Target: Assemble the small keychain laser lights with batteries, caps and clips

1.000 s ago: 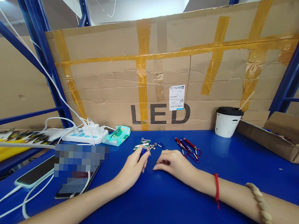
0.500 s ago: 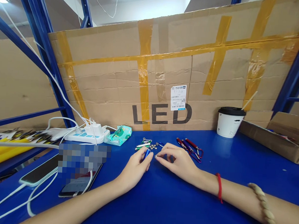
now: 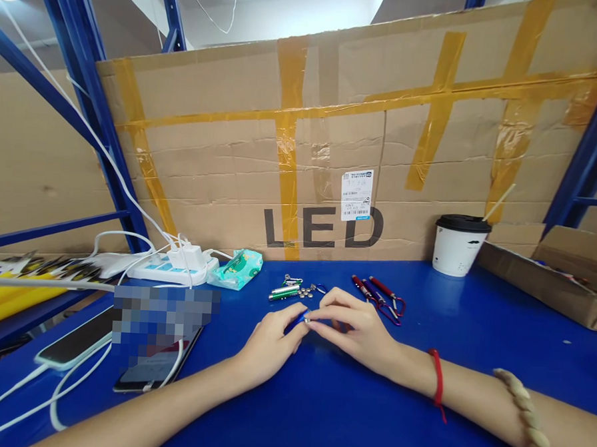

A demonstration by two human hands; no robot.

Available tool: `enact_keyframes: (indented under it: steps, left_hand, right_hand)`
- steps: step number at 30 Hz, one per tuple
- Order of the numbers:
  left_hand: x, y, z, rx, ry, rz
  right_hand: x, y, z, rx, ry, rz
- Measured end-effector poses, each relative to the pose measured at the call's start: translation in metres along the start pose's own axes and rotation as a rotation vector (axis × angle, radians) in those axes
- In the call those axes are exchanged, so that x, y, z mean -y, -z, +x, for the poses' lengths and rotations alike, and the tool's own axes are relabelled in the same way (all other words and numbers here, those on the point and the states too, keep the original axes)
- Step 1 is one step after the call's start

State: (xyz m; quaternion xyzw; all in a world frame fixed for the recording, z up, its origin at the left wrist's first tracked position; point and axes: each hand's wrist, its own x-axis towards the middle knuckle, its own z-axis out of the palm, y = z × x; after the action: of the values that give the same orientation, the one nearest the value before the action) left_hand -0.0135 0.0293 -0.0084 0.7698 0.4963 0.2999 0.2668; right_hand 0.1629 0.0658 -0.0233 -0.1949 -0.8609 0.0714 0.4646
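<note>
My left hand (image 3: 271,339) is closed around a small blue metal flashlight tube (image 3: 295,321), much of it covered by the fingers. Pinched between the thumb and fingertips of my right hand (image 3: 357,324) is a tiny silvery piece, seemingly a button cell (image 3: 308,320), right at the tube's near end. Whether it is inside the tube cannot be made out. Just beyond the hands lie several loose button cells (image 3: 305,293), a green and silver tube (image 3: 284,292) and small metal clips (image 3: 292,280). Red keychain flashlights (image 3: 382,287) with carabiners rest behind my right hand.
At the left, phones (image 3: 161,363) and white cables lie before a power strip (image 3: 169,269) and a green tissue pack (image 3: 237,269). A lidded paper cup (image 3: 459,246) and an open cardboard box (image 3: 550,280) stand at the right. A cardboard wall (image 3: 205,178) closes the back.
My hands have come together: the right fingertips now meet the end of the blue tube, which has tilted lower. The green tube beyond shows more fully.
</note>
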Motion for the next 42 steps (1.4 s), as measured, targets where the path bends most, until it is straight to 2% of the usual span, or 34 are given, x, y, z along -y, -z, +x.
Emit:
enact_keyframes:
  steps: [4,7,14,23,28,42]
  left_hand:
    - [-0.0008,0.0003,-0.0004,-0.009,-0.005,-0.005]
    - [-0.0004,0.0,-0.0012,-0.02,-0.012,-0.022]
    - [-0.0004,-0.0011,-0.0025,-0.018,-0.027,-0.017]
    - [0.0055,-0.0025,0.0,0.0,-0.072,0.07]
    - [0.0047,-0.0017,-0.0009,0.02,-0.063,0.098]
    - [0.0037,-0.0015,-0.0006,0.048,-0.109,0.192]
  right_hand:
    - [0.0031,0.0013,0.0009,-0.025,-0.104,0.016]
    - [0.0042,0.0024,0.001,-0.029,-0.127,0.004]
    - [0.002,0.0011,0.0012,-0.085,-0.053,0.01]
    - [-0.0028,-0.001,-0.0025,-0.07,-0.011,-0.007]
    - [-0.003,-0.0017,-0.0026,-0.006,-0.067,0.048]
    - [0.0024,0.0018,0.0004,0.145,-0.069,0.137]
